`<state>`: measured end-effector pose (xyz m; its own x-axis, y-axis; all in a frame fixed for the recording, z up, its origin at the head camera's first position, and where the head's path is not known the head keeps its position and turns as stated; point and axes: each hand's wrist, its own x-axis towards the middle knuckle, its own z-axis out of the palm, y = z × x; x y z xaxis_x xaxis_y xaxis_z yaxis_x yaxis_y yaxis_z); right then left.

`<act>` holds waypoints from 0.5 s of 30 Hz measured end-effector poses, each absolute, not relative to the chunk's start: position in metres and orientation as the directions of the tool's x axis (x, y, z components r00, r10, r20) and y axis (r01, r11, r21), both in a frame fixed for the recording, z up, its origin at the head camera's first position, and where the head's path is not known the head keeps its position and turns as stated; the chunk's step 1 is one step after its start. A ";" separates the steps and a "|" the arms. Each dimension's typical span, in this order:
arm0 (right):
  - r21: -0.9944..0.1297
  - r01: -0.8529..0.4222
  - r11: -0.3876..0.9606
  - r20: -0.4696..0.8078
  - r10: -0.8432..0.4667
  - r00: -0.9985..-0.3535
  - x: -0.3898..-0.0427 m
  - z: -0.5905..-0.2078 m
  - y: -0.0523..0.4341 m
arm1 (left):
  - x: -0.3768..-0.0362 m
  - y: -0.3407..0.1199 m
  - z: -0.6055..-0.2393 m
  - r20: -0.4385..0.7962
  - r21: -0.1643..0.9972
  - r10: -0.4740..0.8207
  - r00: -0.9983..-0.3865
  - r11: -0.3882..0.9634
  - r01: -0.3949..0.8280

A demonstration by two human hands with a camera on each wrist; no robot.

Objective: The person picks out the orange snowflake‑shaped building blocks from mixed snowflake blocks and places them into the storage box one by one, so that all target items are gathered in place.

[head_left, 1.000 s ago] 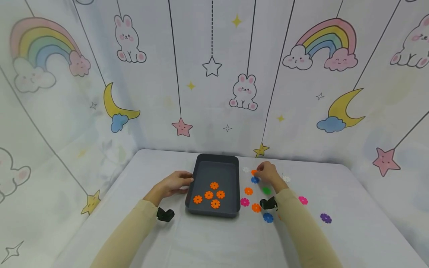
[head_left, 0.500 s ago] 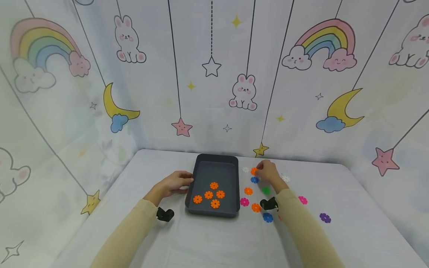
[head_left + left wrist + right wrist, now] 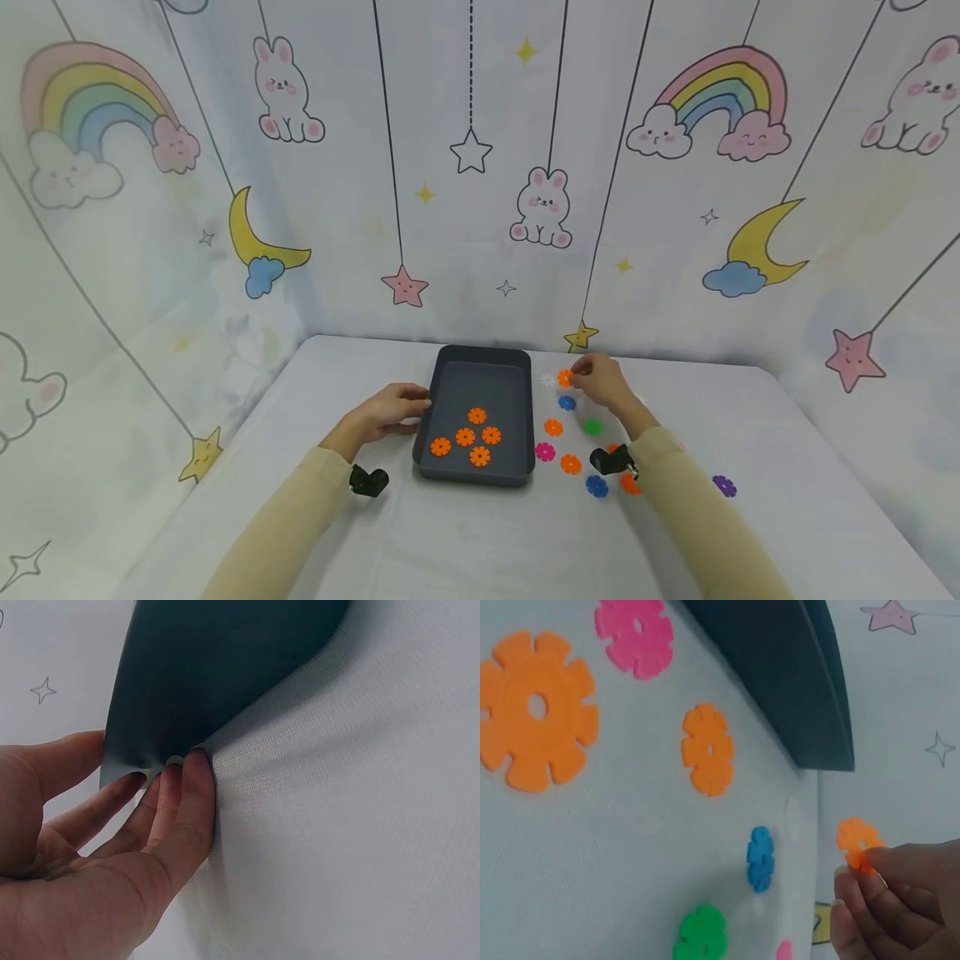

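Holding five orange discs (image 3: 466, 437), tray (image 3: 480, 477) touches open left hand (image 3: 390, 411); right hand (image 3: 600, 383) pinches another disc (image 3: 565, 377).

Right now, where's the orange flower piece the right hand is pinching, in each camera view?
Head: the orange flower piece sits at the right hand fingertips, just right of the tray's far corner.
Left wrist: not in it.
Right wrist: lower right, pinched by fingertips.
Shared landmark: the dark tray.

- Bright, even, diffuse light; shadows beside the tray (image 3: 476, 363) stay soft and faint.
- Head view bends straight lines outward near its edges.
- Wrist views are slightly soft, especially close up.
- No glare.
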<state>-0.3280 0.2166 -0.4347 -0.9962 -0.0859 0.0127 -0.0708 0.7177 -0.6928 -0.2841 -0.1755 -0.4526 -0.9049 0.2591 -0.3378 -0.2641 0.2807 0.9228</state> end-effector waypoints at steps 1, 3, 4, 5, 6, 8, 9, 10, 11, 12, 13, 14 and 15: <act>-0.703 -0.073 0.707 0.013 -0.089 -0.996 -0.326 -0.433 0.216 | -0.284 -0.175 -0.453 -0.339 0.922 0.258 -0.905 0.281 -0.265; -0.725 -0.061 0.686 0.005 -0.083 -0.997 -0.322 -0.429 0.214 | -0.284 -0.175 -0.453 -0.340 0.921 0.257 -0.904 0.283 -0.266; -0.734 -0.066 0.676 0.006 -0.091 -0.996 -0.319 -0.427 0.213 | -0.284 -0.175 -0.453 -0.341 0.921 0.257 -0.904 0.283 -0.267; -0.744 -0.065 0.665 0.004 -0.094 -0.996 -0.317 -0.425 0.212 | -0.284 -0.176 -0.453 -0.342 0.921 0.257 -0.904 0.283 -0.268; -0.750 -0.066 0.658 0.002 -0.097 -0.995 -0.315 -0.423 0.210 | -0.284 -0.175 -0.454 -0.342 0.921 0.256 -0.904 0.282 -0.269; -0.768 -0.066 0.637 0.001 -0.102 -0.995 -0.311 -0.420 0.207 | -0.285 -0.176 -0.454 -0.343 0.921 0.253 -0.904 0.281 -0.270; -0.776 -0.071 0.627 0.002 -0.110 -0.994 -0.309 -0.419 0.205 | -0.285 -0.176 -0.454 -0.343 0.921 0.251 -0.905 0.281 -0.271; -0.782 -0.071 0.619 0.000 -0.113 -0.994 -0.307 -0.418 0.203 | -0.285 -0.176 -0.454 -0.343 0.921 0.250 -0.905 0.281 -0.271; -0.788 -0.070 0.611 -0.001 -0.115 -0.993 -0.305 -0.417 0.201 | -0.285 -0.176 -0.455 -0.343 0.920 0.249 -0.906 0.281 -0.272; -0.793 -0.076 0.604 0.000 -0.124 -0.992 -0.304 -0.417 0.200 | -0.285 -0.176 -0.455 -0.343 0.920 0.248 -0.906 0.281 -0.272; -0.798 -0.081 0.597 0.002 -0.132 -0.991 -0.302 -0.416 0.198 | -0.285 -0.176 -0.455 -0.343 0.920 0.249 -0.906 0.282 -0.272; -0.799 -0.088 0.594 0.004 -0.141 -0.990 -0.301 -0.416 0.196 | -0.285 -0.176 -0.455 -0.343 0.920 0.249 -0.906 0.283 -0.271; -0.802 -0.095 0.590 0.006 -0.150 -0.989 -0.299 -0.416 0.193 | -0.285 -0.176 -0.455 -0.343 0.920 0.250 -0.906 0.283 -0.271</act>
<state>-0.2988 0.1932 -0.4161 -0.9886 -0.1504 0.0063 -0.0949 0.5903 -0.8016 -0.2849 -0.1759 -0.4549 -0.9055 0.2495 -0.3432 -0.2708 0.2827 0.9202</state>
